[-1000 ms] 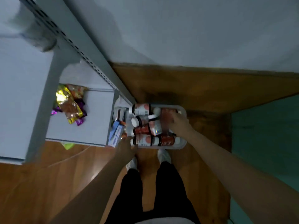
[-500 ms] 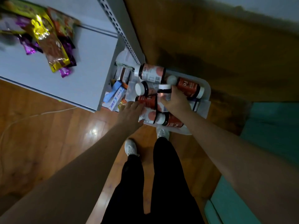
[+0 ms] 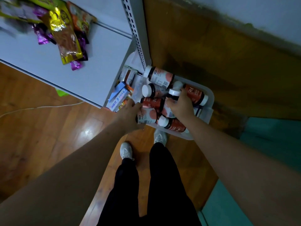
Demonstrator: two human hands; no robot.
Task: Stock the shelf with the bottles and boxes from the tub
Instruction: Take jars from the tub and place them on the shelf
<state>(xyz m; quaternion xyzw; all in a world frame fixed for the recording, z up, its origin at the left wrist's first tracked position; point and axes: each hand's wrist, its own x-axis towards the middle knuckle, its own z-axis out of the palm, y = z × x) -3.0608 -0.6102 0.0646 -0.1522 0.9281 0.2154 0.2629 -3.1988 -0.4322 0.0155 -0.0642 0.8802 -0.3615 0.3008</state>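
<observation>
Wooden floor [image 3: 48,128] carries a white tub [image 3: 210,97] beside the grey shelf [image 3: 65,62]. Left hand [image 3: 128,110] grips a pale-labelled bottle [image 3: 147,115] at the tub's near edge. Right hand [image 3: 180,106] grips a white-capped bottle [image 3: 174,92] mid-tub. Red-labelled bottles and toothpaste boxes [image 3: 117,101] lie around them.

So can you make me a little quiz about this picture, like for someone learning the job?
1. True or false: the snack packets lie in the tub.
2. Which hand grips a bottle with a white cap? A) left B) right
3. What colour is the floor under the feet?

Key
1. False: they lie on the shelf.
2. B: the right hand grips it. The left hand reaches the tub's near edge by another bottle; its grip is unclear.
3. Brown wood.
</observation>
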